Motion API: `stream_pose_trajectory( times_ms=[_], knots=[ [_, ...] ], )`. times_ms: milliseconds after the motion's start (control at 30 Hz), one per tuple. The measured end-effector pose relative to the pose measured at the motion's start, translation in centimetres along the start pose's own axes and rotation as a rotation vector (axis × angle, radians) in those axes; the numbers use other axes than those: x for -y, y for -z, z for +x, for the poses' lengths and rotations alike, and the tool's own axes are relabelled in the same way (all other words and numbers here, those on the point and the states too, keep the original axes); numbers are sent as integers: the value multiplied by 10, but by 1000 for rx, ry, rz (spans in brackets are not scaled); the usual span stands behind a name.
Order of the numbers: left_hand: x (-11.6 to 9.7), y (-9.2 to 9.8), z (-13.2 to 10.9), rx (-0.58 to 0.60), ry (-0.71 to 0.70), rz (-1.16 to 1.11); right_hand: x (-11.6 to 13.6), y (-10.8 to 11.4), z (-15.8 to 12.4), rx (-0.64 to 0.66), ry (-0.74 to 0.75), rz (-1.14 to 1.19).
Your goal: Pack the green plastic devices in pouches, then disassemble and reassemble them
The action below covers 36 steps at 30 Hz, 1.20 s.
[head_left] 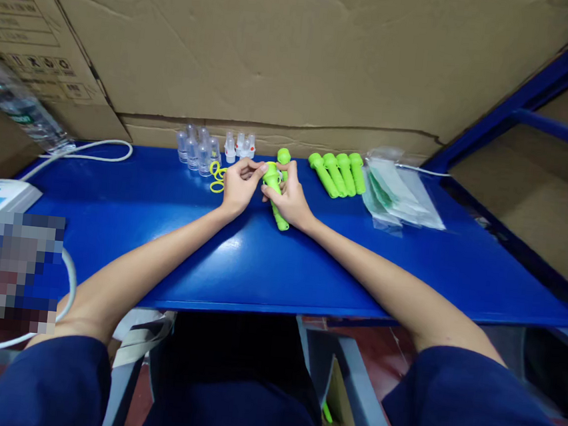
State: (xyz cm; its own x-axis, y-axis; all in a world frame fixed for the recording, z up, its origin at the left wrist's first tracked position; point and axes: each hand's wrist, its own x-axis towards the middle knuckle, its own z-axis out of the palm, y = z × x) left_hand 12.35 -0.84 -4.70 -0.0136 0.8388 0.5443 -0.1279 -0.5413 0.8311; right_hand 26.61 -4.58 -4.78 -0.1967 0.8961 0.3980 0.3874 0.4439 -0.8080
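Note:
Over the middle of the table, a lime-green plastic toy flashlight [278,218] is tilted, its wide head away from me and its narrow end towards me. My right hand [293,199] wraps its fingers round the upper body. My left hand [240,185] pinches at the rim of the head; whether a small part is also between those fingertips I cannot make out. Several yellow rings [217,187] lie just left of my left hand. Another green flashlight [283,156] is behind my hands, partly hidden by them.
Clear plastic domes [203,164] and small white pieces with clear tops [230,151] stand at the back left. Several green flashlights [341,178] lie in a row on the right, beside clear plastic bags [409,195]. A white power strip [4,194] with a cable is at far left.

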Motion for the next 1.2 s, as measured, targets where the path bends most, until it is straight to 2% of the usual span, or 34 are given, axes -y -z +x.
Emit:
stream_pose_trajectory(
  times_ms=[300, 633, 833, 1200],
  knots=[
    [0, -5, -6, -57, 10, -39, 0, -2, -1, -91, 30, 40],
    [1, -5, -8, -2, -7, 2, -6, -1, 1, -114, 57, 56],
    [1, -6, -9, 24, -32, 116, -10, -3, 4, -106, 44, 106],
    [-1, -6, -9, 43, -124, 191, -9, -1, 4, -32, 28, 103]
  ],
)
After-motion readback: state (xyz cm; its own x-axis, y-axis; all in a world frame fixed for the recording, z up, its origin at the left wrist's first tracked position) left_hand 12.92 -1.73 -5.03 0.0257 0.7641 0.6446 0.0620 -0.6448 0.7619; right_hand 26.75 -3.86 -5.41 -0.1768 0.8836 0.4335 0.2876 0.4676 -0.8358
